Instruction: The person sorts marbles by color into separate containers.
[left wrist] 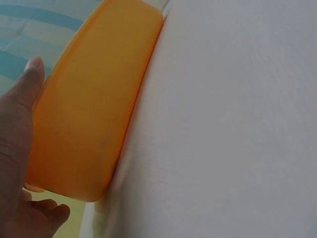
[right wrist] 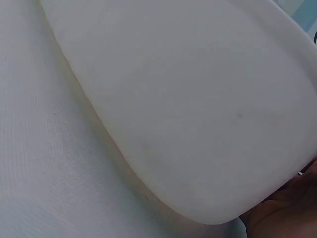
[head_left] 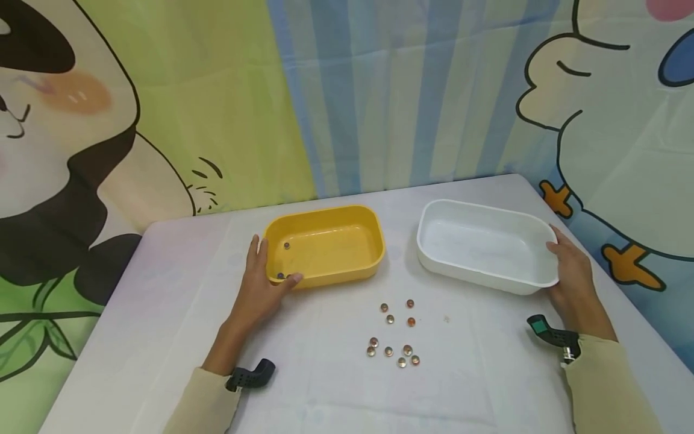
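My left hand [head_left: 261, 289] holds the near left corner of a yellow plastic tray [head_left: 374, 268], its thumb at the front rim and its fingers along the left end. Inside that tray lie two small dark beads, one bead [head_left: 287, 245] near the left wall and another [head_left: 280, 275] by the near corner. With the thumb over the rim, my right hand [head_left: 576, 283] grips the right end of a white tray [head_left: 482, 241]; its other fingers are mostly hidden behind the wall. In the right wrist view, the white tray's outer side [right wrist: 173, 109] fills most of the frame.
Several shiny, rounded beads [head_left: 407, 349] in brownish and clear tones lie scattered on the white tablecloth [head_left: 325, 374] in front of the trays. A patterned cloth backdrop [head_left: 374, 96] stands behind the table. Each wrist wears a black strap [head_left: 250, 376] with a protruding mount.
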The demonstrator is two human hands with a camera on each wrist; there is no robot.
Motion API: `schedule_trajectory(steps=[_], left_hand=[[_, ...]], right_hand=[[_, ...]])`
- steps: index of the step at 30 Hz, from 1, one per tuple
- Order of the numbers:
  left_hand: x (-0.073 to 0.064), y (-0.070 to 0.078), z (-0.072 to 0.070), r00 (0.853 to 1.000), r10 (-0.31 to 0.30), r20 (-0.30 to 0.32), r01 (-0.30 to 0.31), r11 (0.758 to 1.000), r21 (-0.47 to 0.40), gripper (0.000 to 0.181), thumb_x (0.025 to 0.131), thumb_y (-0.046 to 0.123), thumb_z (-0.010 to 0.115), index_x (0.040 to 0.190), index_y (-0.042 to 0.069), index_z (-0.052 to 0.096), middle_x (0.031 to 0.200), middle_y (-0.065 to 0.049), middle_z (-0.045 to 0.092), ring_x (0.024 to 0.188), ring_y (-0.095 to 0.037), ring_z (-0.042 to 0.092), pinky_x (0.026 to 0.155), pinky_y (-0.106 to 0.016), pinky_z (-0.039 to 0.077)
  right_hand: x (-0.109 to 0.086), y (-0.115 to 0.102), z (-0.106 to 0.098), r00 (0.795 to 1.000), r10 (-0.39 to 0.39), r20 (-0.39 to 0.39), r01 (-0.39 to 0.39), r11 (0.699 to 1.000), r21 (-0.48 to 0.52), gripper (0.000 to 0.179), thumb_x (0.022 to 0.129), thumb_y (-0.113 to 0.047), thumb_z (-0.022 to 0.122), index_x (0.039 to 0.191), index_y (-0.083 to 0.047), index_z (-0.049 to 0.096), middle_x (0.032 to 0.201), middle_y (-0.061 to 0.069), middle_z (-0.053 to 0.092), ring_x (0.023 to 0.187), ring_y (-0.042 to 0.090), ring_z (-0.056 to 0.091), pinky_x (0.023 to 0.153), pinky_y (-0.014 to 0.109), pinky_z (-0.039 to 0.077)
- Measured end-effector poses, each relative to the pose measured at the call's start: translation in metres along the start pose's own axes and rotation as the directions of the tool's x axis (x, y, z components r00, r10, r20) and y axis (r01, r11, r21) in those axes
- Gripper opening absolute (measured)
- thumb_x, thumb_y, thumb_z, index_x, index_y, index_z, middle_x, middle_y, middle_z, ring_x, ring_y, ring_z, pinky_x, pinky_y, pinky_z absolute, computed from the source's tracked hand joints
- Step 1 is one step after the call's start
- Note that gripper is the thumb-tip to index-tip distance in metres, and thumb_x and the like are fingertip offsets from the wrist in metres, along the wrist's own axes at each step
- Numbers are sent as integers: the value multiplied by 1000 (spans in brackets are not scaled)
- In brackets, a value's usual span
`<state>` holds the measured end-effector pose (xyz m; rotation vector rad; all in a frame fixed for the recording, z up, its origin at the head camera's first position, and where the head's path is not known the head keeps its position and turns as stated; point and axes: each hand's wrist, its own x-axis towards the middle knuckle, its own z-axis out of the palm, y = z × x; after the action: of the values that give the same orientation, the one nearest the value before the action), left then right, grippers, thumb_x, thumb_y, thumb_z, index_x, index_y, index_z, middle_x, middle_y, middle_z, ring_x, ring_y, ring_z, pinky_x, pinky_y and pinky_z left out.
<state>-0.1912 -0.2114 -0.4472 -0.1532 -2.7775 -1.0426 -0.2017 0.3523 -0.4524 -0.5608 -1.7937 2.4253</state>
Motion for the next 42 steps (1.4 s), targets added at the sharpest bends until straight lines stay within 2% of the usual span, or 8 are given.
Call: schedule_trajectory(steps=[4,8,13,17,22,30,36,42], left_hand=[[-3,8,-8,996,34,-85,-35,999,-8,101,85,52,70,155,3,16,162,-10,0,144,-39,14,108,-61,24],[-12,19,-15,968,145,-203,-152,988,-23,83,90,34,70,152,3,26,161,-6,12,144,-31,21,108,-53,31],[-25,39,-14,871,397,-290,-428,902,-51,62,89,11,67,144,-3,41,151,-12,38,136,-28,39,106,-34,37],[-35,58,-5,801,546,-246,-581,808,-97,47,92,11,62,135,-7,51,137,-17,54,128,-30,50,106,-30,37],[-47,72,14,800,592,-94,-600,787,-145,38,95,14,61,130,-2,59,130,-10,61,122,-23,55,102,-29,41],[-46,67,58,822,523,225,-484,850,-206,39,97,18,60,130,-2,59,136,-9,57,129,-17,48,106,-34,37],[-35,78,71,794,479,374,-445,878,-179,43,100,25,56,137,3,54,141,-5,52,132,-14,45,109,-33,33],[-22,90,79,766,501,403,-481,863,-157,41,95,22,65,130,2,60,130,-6,59,124,-16,51,105,-32,38]], right_hand=[[1,-1,0,999,-29,-13,29,999,-17,51,101,-32,53,149,-37,36,155,-23,19,145,12,16,108,30,24],[1,-1,1,997,-56,-45,50,993,-111,48,104,-26,48,148,-39,35,155,-25,16,145,10,11,110,30,21],[-1,-6,2,997,-70,-19,59,934,-353,51,104,-30,44,151,-39,24,155,-25,9,145,9,2,111,35,16],[-8,-12,2,994,-110,19,98,778,-621,59,105,-37,37,153,-30,4,157,-16,-2,145,20,-3,112,47,14],[-19,-18,8,982,-186,-3,122,654,-746,57,105,-32,34,153,-24,4,159,-2,-2,144,33,4,107,56,20],[-25,-9,11,976,-204,80,191,612,-768,54,106,-23,27,153,-18,1,158,-1,-4,144,29,-4,110,56,9],[-27,-10,9,970,-221,100,211,564,-799,53,106,-22,23,153,-23,-1,159,0,-6,144,31,-5,110,58,5],[-28,-9,12,968,-233,96,218,584,-782,52,106,-23,24,153,-28,2,160,-3,-3,145,24,-4,113,53,5]])
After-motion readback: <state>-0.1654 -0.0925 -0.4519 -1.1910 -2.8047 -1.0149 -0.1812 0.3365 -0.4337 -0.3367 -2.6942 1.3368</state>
